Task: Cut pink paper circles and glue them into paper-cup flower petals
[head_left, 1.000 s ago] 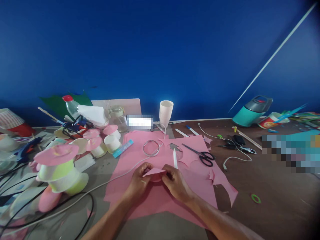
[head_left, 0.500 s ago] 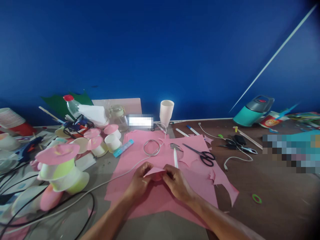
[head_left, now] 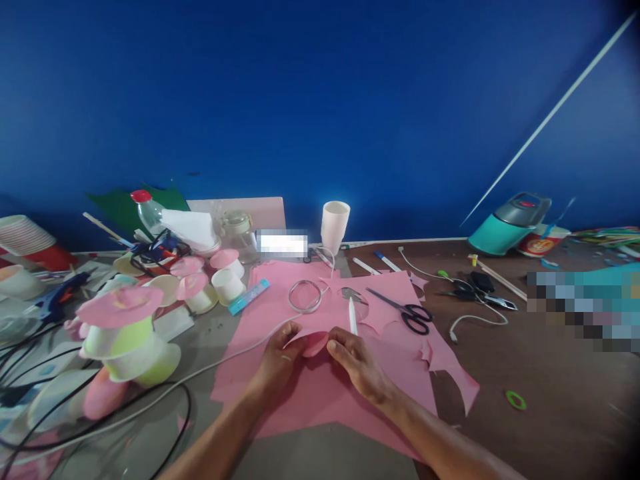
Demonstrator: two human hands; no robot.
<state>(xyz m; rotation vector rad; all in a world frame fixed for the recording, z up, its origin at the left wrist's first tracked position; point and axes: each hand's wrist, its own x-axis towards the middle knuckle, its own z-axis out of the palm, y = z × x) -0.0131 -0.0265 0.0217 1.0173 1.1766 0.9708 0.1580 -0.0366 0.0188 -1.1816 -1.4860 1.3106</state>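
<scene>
A small pink paper piece point(head_left: 313, 341), round on one side and bent into a curve, is pinched between the fingertips of both hands, just above the big flat pink paper sheet point(head_left: 320, 393) under them.

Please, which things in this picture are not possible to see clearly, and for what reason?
Head view only:
- Small pink piece: its lower part is hidden between the left hand and right hand.
- Two patches, behind the pink sheet and at right, are pixelated.
- Red-and-white cups: cut by the left edge.
- Small dark items by the cable: too small to identify.
</scene>
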